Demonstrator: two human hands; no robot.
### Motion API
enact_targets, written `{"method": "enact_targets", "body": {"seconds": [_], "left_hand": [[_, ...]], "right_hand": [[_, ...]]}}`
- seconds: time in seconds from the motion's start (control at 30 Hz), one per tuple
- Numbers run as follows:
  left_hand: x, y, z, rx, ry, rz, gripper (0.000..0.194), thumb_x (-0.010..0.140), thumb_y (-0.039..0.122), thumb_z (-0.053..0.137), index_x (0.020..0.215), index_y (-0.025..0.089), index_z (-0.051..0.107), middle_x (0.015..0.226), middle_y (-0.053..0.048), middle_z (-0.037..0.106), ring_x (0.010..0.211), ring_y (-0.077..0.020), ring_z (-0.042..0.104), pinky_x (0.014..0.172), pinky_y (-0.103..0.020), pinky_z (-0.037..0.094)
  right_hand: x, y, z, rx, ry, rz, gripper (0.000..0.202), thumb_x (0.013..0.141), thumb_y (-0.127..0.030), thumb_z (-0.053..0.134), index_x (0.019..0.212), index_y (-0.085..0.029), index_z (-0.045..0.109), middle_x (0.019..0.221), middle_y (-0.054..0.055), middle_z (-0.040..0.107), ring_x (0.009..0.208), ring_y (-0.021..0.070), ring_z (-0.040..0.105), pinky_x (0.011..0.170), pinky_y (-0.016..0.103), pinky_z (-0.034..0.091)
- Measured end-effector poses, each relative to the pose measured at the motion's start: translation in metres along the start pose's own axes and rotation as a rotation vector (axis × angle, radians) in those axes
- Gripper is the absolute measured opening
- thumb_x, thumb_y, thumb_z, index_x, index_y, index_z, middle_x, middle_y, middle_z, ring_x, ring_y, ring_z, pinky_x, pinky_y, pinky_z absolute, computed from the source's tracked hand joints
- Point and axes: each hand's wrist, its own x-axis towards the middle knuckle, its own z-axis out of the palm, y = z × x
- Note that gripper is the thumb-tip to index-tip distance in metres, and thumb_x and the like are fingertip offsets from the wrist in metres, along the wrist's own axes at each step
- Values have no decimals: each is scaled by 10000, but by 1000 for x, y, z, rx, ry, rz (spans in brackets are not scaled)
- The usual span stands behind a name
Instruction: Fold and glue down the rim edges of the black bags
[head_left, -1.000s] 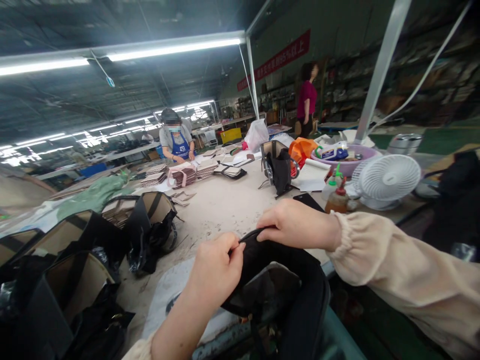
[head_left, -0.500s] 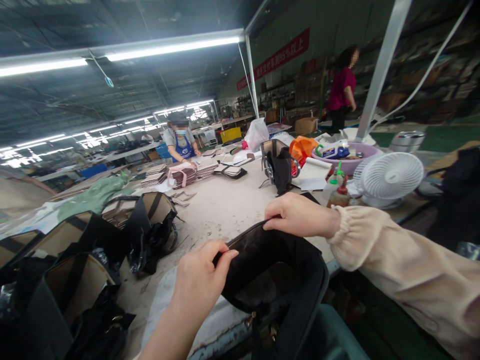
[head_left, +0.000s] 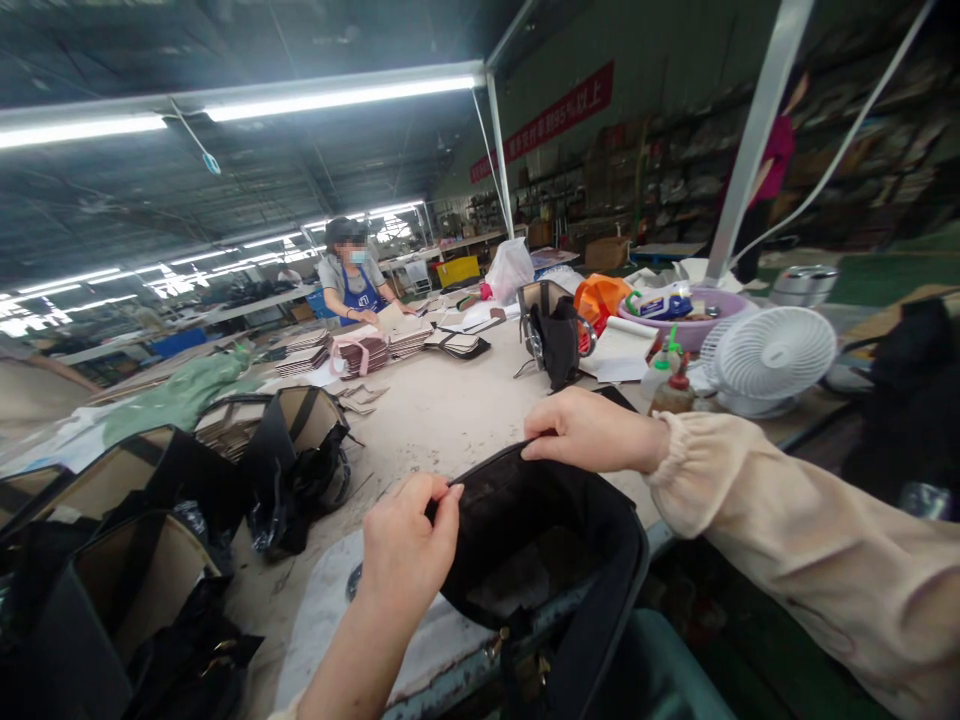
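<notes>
Hands have moved apart along the rim of the soft black fabric bag (head_left: pixel 616 545) since a second ago. Left hand (head_left: pixel 409 545) and right hand (head_left: pixel 592 430) both have fingers closed, pinching that rim. Bag's at the tabletop's (head_left: pixel 427 410) near edge, left of the round white fan (head_left: pixel 776 355). Mouth's spread, body looks slack, can't tell what's finished inside. Boxy black cases (head_left: pixel 262 440) sit farther left of the fan.

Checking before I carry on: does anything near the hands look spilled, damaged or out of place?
Untidy: small dark scraps litter the tabletop just beyond the held black fabric piece. No liquid spill shows.
</notes>
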Motion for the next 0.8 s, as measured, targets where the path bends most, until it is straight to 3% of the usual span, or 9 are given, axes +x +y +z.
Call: {"method": "enact_targets", "body": {"seconds": [0.2,0.37,0.53,0.7,0.8], "left_hand": [[-1,-4,2,-33,12,37,179,844,282,522,699,195,583,782,-21,682,722,-155,634,679,-261,472],[-3,-11,3,-99,-39,113,52,820,247,575,808,200,594,871,-28,667,814,-163,626,754,-276,482],[0,-20,-10,-117,-44,181,109,845,197,527,756,202,590,832,-20,659,791,-144,624,739,-249,487],[-6,-57,-13,-54,63,296,101,842,276,543,824,234,632,919,-7,660,826,-152,639,777,-242,498],[-16,-87,2,-36,126,366,139,841,316,536,888,262,655,1020,0,647,857,-163,643,841,-261,494]], "right_hand": [[-1,1,1,16,16,25,257,817,-369,530,692,-187,662,632,-9,585,601,110,476,587,224,311],[-1,3,3,46,38,55,276,809,-388,535,661,-186,652,587,-18,556,567,105,449,557,222,299],[-6,-17,5,102,123,135,279,815,-391,537,672,-187,663,607,-7,601,601,114,499,573,231,316],[-4,-39,20,285,211,147,321,823,-419,537,671,-175,679,643,3,642,628,108,541,584,224,356],[0,-23,40,606,200,197,397,831,-508,500,744,-179,704,602,-12,632,574,96,571,544,198,411]]}}
